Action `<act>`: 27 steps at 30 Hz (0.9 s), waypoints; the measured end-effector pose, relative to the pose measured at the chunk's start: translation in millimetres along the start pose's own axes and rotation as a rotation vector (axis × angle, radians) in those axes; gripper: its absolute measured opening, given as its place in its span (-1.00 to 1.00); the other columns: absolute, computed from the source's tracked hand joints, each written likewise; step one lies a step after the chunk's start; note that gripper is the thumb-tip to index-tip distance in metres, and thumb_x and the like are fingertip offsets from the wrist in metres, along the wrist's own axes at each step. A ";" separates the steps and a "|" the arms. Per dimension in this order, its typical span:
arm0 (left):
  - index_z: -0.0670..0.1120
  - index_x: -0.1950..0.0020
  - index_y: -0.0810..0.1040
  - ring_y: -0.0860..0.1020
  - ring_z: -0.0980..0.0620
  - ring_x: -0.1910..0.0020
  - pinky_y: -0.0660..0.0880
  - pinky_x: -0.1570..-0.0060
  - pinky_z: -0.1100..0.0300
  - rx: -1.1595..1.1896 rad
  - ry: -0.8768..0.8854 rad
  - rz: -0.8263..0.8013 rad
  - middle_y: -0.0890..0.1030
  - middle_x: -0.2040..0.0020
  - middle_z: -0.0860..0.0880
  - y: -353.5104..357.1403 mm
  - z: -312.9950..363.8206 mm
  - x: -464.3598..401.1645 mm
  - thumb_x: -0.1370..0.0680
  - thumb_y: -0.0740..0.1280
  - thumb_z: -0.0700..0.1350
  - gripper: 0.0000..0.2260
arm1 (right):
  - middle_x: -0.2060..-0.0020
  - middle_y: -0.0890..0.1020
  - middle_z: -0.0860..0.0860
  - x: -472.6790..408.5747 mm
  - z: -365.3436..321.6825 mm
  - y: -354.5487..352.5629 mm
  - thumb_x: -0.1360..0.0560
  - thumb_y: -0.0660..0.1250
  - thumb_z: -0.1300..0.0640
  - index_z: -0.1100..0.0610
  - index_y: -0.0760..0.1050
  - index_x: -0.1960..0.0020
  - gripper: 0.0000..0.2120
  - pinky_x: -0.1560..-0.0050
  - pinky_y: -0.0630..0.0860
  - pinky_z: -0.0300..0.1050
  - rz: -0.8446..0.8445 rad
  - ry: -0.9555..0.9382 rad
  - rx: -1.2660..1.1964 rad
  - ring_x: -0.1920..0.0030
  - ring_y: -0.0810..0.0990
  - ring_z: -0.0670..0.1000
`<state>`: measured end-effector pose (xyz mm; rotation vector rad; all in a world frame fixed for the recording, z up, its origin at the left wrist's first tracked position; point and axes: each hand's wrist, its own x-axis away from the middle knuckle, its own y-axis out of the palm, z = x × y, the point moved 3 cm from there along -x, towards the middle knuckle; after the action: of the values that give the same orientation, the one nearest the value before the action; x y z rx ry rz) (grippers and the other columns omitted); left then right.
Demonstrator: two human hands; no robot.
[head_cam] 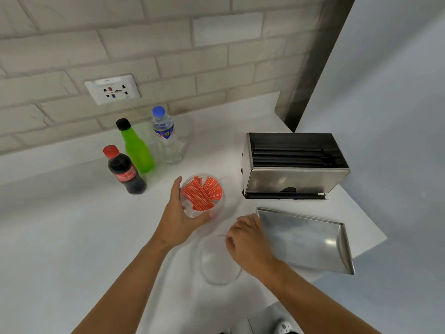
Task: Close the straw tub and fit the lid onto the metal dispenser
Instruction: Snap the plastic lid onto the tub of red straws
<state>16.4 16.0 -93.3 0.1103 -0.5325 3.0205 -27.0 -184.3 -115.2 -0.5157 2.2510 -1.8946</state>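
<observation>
A clear round straw tub [218, 189] holding red-striped straws stands open on the white counter, and my left hand [183, 213] wraps around its near left side. The tub's clear round lid [220, 263] lies flat on the counter in front of it. My right hand [248, 239] rests on the lid's far right edge, fingers curled at its rim. The metal dispenser [293, 174] stands open at the right, filled with black straws. Its flat metal lid [305, 239] lies upside down on the counter, just right of my right hand.
Three bottles stand behind the tub: a cola bottle [125, 172], a green bottle [137, 148] and a water bottle [168, 138]. A wall socket [112, 89] sits on the brick wall. The counter's edge [370, 247] runs close past the metal lid at the right.
</observation>
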 end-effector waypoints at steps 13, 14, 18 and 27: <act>0.22 -0.48 0.35 0.57 0.23 -0.29 0.59 -0.11 0.37 0.083 0.117 0.060 0.55 -0.31 0.28 5.0 34.7 18.0 -0.30 0.63 0.16 -0.18 | 0.05 0.73 -0.16 54.2 46.6 -77.1 -0.58 0.47 0.06 -0.04 0.64 -0.09 -0.90 -0.03 0.64 -0.22 0.128 0.277 -0.816 0.05 0.70 -0.17; 0.26 -0.47 0.34 0.56 0.25 -0.29 0.57 -0.10 0.40 0.089 0.136 0.061 0.54 -0.30 0.32 7.3 44.8 20.2 -0.30 0.62 0.16 -0.20 | 0.03 0.73 -0.19 58.9 53.3 -85.4 -0.57 0.47 0.06 -0.06 0.64 -0.12 -0.87 -0.04 0.61 -0.30 0.143 0.278 -0.843 0.02 0.69 -0.22; 0.21 -0.48 0.34 0.58 0.13 -0.30 0.57 -0.16 0.33 0.165 0.201 0.005 0.57 -0.29 0.28 21.8 88.3 29.0 -0.32 0.59 0.31 -0.20 | 0.06 0.74 -0.25 75.6 78.7 -126.5 -0.56 0.47 0.11 -0.21 0.62 -0.12 -0.77 0.00 0.55 -0.41 0.282 0.229 -0.908 0.01 0.69 -0.26; 0.30 -0.39 0.47 0.60 0.14 -0.30 0.56 -0.09 0.39 0.221 0.192 -0.130 0.63 -0.26 0.25 75.1 149.3 38.0 -0.43 0.44 0.41 -0.43 | -0.07 0.71 -0.13 85.5 119.9 -190.8 -0.57 0.35 -0.04 -0.01 0.66 -0.28 -0.68 -0.04 0.50 -0.46 0.601 0.137 -0.934 -0.10 0.68 -0.11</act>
<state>-19.0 -103.5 24.4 -0.1275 -0.1684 2.9091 -35.6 -352.5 57.4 0.2198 2.8368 -0.5622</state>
